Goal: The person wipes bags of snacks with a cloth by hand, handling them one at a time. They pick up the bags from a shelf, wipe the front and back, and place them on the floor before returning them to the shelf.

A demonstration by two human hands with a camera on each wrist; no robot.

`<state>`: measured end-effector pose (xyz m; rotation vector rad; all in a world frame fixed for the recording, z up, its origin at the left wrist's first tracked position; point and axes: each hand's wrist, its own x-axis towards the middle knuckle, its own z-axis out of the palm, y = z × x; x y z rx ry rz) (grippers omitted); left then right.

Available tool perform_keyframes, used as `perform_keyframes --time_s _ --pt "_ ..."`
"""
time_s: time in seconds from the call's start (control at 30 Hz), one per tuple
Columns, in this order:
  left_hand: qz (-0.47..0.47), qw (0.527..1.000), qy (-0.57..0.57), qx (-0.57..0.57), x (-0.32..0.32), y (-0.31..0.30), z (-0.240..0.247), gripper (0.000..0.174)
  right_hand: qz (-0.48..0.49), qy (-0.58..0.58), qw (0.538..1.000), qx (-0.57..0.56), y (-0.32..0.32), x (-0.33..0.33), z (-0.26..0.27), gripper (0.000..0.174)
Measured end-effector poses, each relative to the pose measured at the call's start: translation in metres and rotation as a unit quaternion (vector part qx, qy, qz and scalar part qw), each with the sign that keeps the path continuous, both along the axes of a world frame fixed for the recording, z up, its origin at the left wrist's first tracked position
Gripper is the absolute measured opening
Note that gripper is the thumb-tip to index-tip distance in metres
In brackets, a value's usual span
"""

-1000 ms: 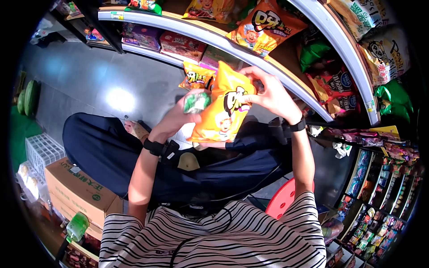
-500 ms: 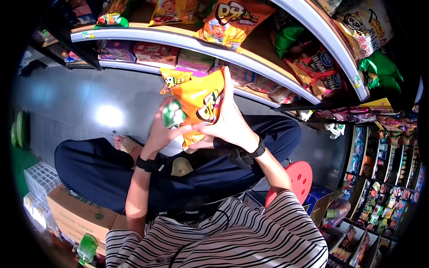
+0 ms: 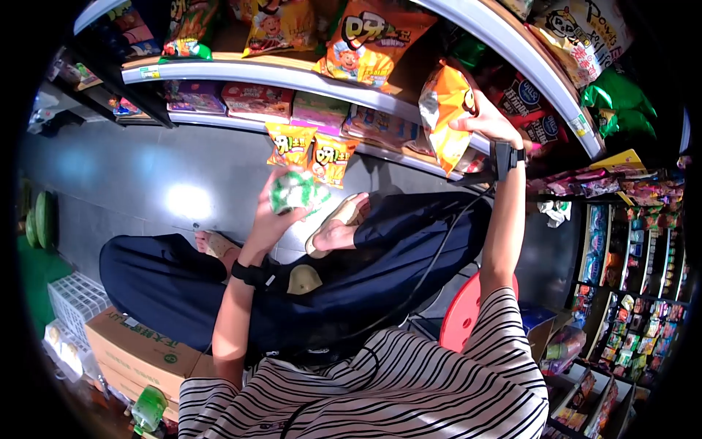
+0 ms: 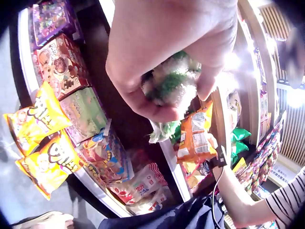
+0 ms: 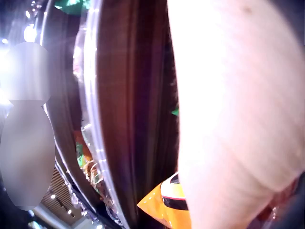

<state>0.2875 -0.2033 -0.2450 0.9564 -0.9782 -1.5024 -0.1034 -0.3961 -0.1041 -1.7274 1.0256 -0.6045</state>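
In the head view my right hand [image 3: 491, 121] grips an orange snack bag [image 3: 441, 121] at the edge of the curved shelf, fingers and thumb round its right side. The right wrist view shows only a corner of that orange bag [image 5: 167, 202] past the hand. My left hand [image 3: 269, 219] holds a crumpled green-and-white cloth [image 3: 291, 192] over the floor; in the left wrist view its fingers curl round the cloth [image 4: 174, 83]. Two small orange bags, one on the left [image 3: 289, 144] and one on the right [image 3: 332, 159], stand side by side just beyond the cloth.
Above, the shelf [image 3: 285, 72] bears a large orange bag [image 3: 373, 44] and others; boxes [image 3: 256, 101] sit on the lower level. A red stool [image 3: 462, 314] is by my right side, cardboard boxes [image 3: 146, 344] at the left. My bent legs frame the floor.
The right hand has carried the orange bag from beside the left hand up and right to the shelf. A second small orange bag shows, uncovered. The left hand still holds the cloth.
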Motion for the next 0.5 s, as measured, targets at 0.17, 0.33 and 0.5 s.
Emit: perform_keyframes --time_s 0.17,0.33,0.5 --pt "-0.038 0.999 -0.004 0.014 -0.001 0.003 -0.011 0.065 -0.032 -0.049 0.995 0.081 -0.031 0.013 -0.003 0.087" --pt "-0.038 0.999 -0.009 0.037 0.000 0.002 -0.013 0.063 -0.083 -0.129 0.982 0.112 -0.037 0.016 -0.015 0.099" --pt "-0.027 0.998 -0.013 0.052 -0.001 0.004 -0.007 0.061 -0.237 -0.270 0.931 0.062 -0.063 -0.025 -0.052 0.038"
